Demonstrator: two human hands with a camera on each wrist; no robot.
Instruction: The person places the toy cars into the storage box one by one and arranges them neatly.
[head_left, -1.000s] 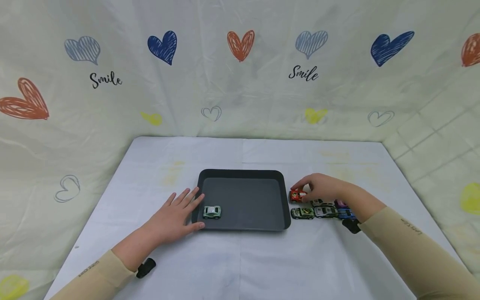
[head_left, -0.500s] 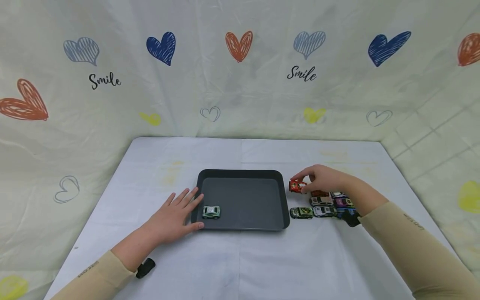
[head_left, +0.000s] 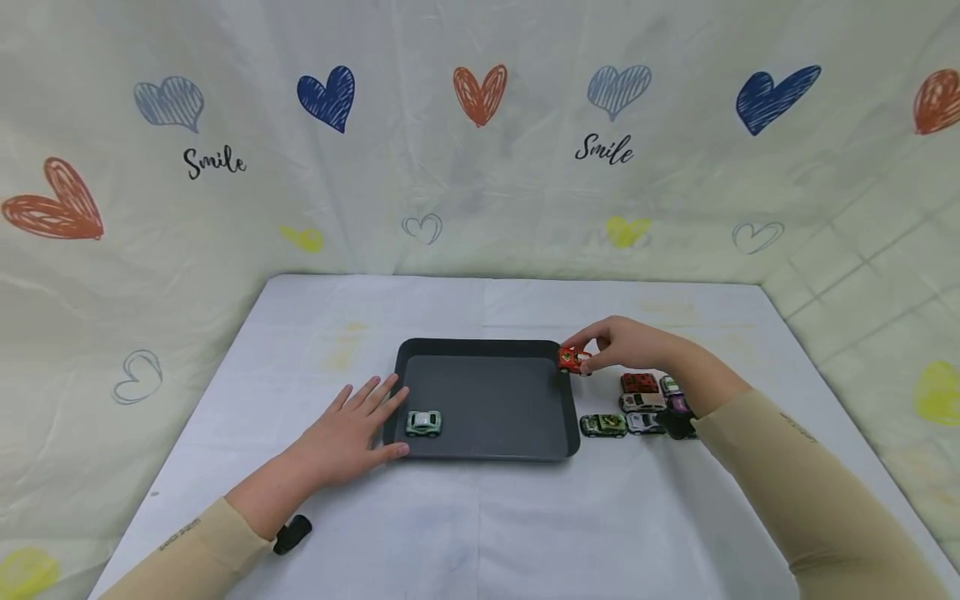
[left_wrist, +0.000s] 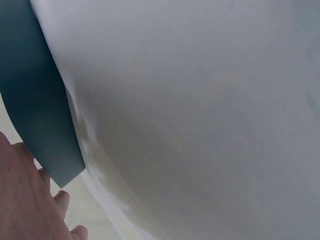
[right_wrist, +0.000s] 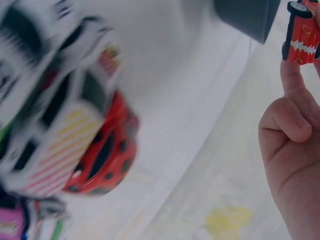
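Note:
In the head view a dark grey tray (head_left: 491,408) lies on the white table. My left hand (head_left: 337,442) rests at its left rim with fingers spread and straight; a pale green toy car (head_left: 423,423) sits inside close by. Between thumb and fingers, my right hand (head_left: 633,343) pinches a red toy car (head_left: 573,360) over the tray's far right corner. The right wrist view shows that red toy car (right_wrist: 302,37) at the fingertips. From the left wrist, part of my left hand (left_wrist: 30,200) appears beside the tray wall (left_wrist: 40,110).
Several toy cars stand grouped right of the tray, among them a camouflage-patterned one (head_left: 603,426), a dark red one (head_left: 639,382) and a silver one (head_left: 642,402). My right wrist and its black camera (head_left: 678,424) partly hide the group. A heart-printed cloth (head_left: 525,200) hangs behind the table.
My right hand has lifted the red toy car off its place beside the other cars and carried it away from me and leftward, to the tray's rim. My left hand has stayed put.

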